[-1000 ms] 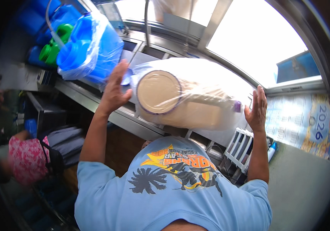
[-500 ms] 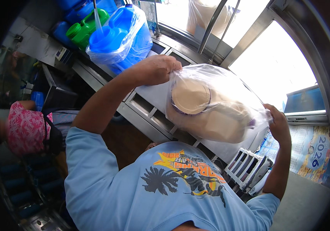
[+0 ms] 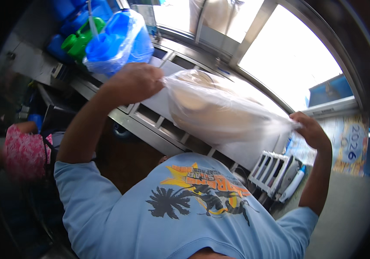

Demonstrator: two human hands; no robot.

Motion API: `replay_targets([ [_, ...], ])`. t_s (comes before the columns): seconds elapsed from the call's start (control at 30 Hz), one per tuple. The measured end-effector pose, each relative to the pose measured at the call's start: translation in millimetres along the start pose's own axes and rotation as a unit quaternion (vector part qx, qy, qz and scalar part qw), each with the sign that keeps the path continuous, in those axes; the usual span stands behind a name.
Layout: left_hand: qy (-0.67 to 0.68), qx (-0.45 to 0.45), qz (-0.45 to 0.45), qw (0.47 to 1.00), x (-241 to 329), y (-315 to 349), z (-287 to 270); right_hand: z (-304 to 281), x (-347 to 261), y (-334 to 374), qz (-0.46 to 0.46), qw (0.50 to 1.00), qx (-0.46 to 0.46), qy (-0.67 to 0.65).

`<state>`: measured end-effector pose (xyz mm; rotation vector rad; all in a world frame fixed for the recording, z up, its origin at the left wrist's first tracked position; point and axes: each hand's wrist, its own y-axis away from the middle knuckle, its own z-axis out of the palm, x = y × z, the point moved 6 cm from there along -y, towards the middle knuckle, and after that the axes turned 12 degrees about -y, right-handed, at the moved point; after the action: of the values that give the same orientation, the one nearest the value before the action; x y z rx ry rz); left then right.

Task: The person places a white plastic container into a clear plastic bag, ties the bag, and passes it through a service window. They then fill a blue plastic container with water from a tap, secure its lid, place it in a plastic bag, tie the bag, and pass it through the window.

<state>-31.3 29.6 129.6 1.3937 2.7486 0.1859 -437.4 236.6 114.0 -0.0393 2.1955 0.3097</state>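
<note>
Head view: cream jug point(image 3: 193, 103) in clear plastic bag point(image 3: 273, 123), film stretched between two hands.
Detail: jug above frame centre, over steel counter point(image 3: 155, 104), contact underneath not discernible; left hand point(image 3: 138, 83), left of centre, fingers curled, pinching one end of film; right hand point(image 3: 311, 130), right of centre, fingers closed on gathered film at the other. Change: one second ago both hands stood open, off the film; now both grip it, so the work appears to have passed to tensioning the bag. Blue jug point(image 3: 140, 41), upper left, likewise bagged.
</note>
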Motion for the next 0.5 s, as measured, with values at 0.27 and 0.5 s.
replay_targets([
  [0.27, 0.414, -0.064, 0.038, 0.907, -28, -16, 26, -20, 64, -31, -0.021, 0.958, -0.029, -0.284],
  [0.5, 0.457, -0.016, -0.016, 0.889, -54, -21, 35, -55, 15, -35, 0.043, 0.988, -0.015, 0.151],
])
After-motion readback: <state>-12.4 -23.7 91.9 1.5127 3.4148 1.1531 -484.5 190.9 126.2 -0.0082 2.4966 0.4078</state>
